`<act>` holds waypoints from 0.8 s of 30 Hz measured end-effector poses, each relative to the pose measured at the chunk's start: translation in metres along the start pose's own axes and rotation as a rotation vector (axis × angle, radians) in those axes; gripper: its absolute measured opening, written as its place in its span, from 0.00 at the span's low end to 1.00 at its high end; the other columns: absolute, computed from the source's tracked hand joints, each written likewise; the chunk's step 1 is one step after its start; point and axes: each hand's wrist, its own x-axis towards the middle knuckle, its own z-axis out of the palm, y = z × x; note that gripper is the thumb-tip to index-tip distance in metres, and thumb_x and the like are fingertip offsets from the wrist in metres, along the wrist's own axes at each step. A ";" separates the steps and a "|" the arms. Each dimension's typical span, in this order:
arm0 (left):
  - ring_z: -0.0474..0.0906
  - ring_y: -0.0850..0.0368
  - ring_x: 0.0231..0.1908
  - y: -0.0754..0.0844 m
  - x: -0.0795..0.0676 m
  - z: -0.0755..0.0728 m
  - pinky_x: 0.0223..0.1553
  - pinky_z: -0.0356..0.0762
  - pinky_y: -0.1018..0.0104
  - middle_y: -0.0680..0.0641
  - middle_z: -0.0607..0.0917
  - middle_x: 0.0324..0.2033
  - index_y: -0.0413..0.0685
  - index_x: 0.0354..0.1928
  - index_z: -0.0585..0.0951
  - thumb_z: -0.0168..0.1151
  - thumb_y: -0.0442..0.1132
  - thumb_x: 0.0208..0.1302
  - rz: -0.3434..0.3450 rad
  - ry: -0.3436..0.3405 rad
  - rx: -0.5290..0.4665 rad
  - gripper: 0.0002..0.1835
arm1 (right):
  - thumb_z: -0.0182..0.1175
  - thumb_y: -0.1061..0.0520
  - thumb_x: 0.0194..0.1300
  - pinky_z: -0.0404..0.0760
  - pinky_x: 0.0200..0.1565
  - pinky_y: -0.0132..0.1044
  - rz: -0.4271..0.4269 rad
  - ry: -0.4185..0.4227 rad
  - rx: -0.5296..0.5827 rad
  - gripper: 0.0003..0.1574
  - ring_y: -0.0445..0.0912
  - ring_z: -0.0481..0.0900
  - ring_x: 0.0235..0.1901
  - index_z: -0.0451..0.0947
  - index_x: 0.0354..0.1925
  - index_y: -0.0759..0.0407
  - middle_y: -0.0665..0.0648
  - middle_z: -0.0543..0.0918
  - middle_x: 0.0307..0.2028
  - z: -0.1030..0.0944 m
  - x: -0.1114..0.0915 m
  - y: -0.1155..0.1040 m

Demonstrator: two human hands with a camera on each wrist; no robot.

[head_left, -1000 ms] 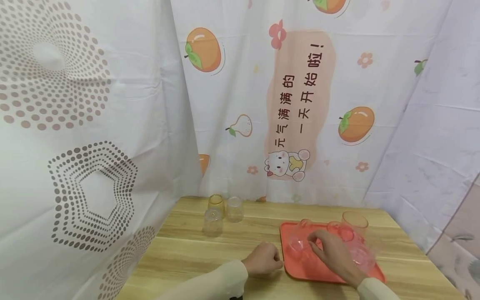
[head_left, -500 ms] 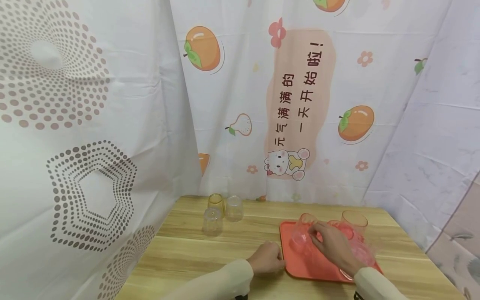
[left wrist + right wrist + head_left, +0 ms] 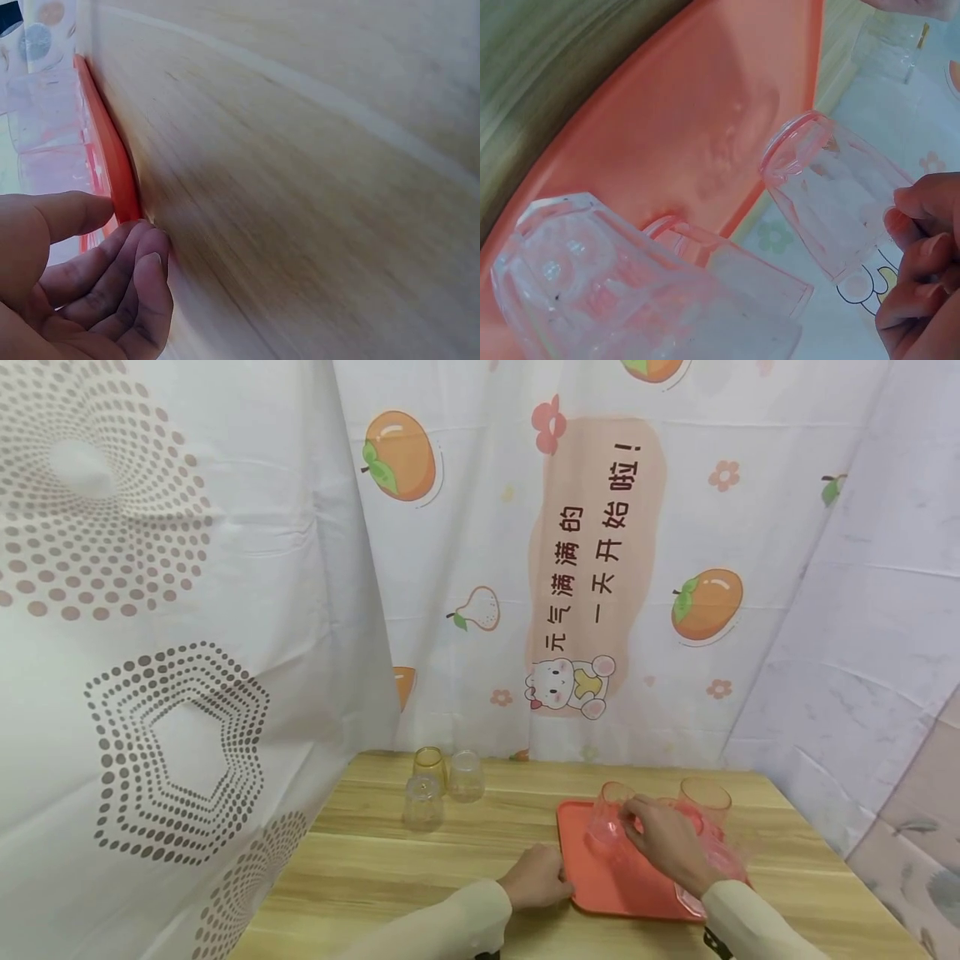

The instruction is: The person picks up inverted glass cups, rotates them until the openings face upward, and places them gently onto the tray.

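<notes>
Right hand (image 3: 666, 842) pinching a clear tumbler (image 3: 840, 195) by the rim at a red tray (image 3: 637, 889), left hand (image 3: 536, 877) gripping the tray's edge.
The right thumb and fingertips are drawn together on the tumbler's rim; the tumbler is at the far left part of the tray, and whether its base touches the surface cannot be told. The left hand is nearly closed, its thumb against the tray's raised rim and its fingers curled at the outer side. Toward the tray's right are more clear glasses, including a faceted glass (image 3: 607, 285). The tray lies on a wood-grain table (image 3: 390, 877), where an amber glass (image 3: 429, 762) and two colourless glasses (image 3: 467, 779) stand close together at far left. Behind hangs a fruit-printed curtain (image 3: 480, 527).
</notes>
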 end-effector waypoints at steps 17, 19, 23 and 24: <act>0.57 0.69 0.06 0.006 0.001 -0.001 0.08 0.53 0.76 0.61 0.65 0.04 0.53 0.09 0.71 0.68 0.41 0.55 -0.064 -0.019 0.029 0.21 | 0.68 0.64 0.51 0.68 0.19 0.32 0.027 -0.013 -0.032 0.09 0.38 0.75 0.22 0.80 0.28 0.49 0.44 0.78 0.27 0.007 0.010 0.005; 0.57 0.69 0.06 0.006 0.001 -0.002 0.08 0.53 0.76 0.61 0.64 0.04 0.53 0.09 0.70 0.68 0.41 0.55 -0.066 -0.020 0.030 0.21 | 0.67 0.64 0.51 0.67 0.18 0.33 0.029 -0.014 -0.041 0.09 0.39 0.74 0.21 0.80 0.28 0.50 0.45 0.77 0.27 0.009 0.011 0.005; 0.56 0.69 0.06 0.006 0.000 -0.002 0.08 0.53 0.76 0.61 0.64 0.04 0.54 0.09 0.70 0.68 0.41 0.55 -0.065 -0.026 0.016 0.21 | 0.66 0.64 0.52 0.66 0.16 0.34 0.042 -0.034 -0.059 0.07 0.39 0.72 0.20 0.81 0.28 0.52 0.45 0.76 0.26 0.011 0.012 0.005; 0.56 0.69 0.06 0.006 0.000 -0.002 0.08 0.53 0.76 0.61 0.64 0.03 0.54 0.09 0.70 0.67 0.41 0.55 -0.064 -0.026 0.015 0.21 | 0.66 0.64 0.53 0.66 0.16 0.35 0.044 -0.039 -0.061 0.06 0.39 0.71 0.19 0.81 0.29 0.52 0.45 0.76 0.26 0.012 0.012 0.006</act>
